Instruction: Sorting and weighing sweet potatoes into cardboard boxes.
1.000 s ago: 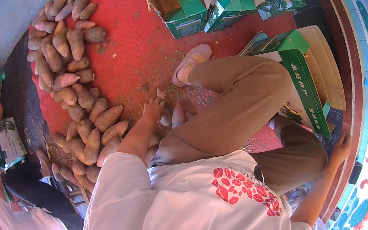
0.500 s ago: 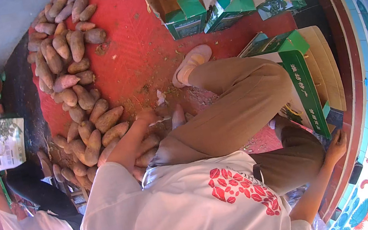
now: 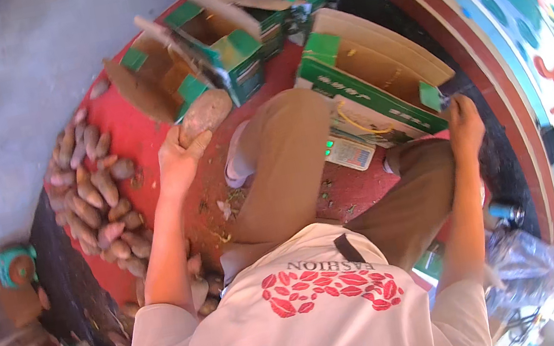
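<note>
In the head view, the only one, a sweet potato (image 3: 207, 111) has been lifted in the left hand (image 3: 180, 151), which half a second ago was held low over the heap beside the thigh. The camera has been swung toward the person's right: the heap of sweet potatoes (image 3: 92, 198) is now seen farther down and to the left, and the green-and-white carton (image 3: 371, 98) has been brought closer to the middle of the view. A weighing scale (image 3: 351, 153) with a lit green display has been uncovered between the legs, just beside the carton, and a clear plastic bag (image 3: 530, 262) is now shown more fully at lower right.

The lifted sweet potato is plump and oval, pinkish brown, with a mottled skin marked by small dark spots. It is pinched at its lower end between the thumb and fingers of the left hand, and most of its length is left exposed. In the view it is set against the near edge of an open cardboard box (image 3: 148, 92), to the left of the raised knee (image 3: 287, 123).

The right hand (image 3: 465, 126) is placed at the right end of the carton with its fingers bent; whether the cardboard is being gripped cannot be told. The heap is spread on a red floor covering (image 3: 135, 124).
</note>
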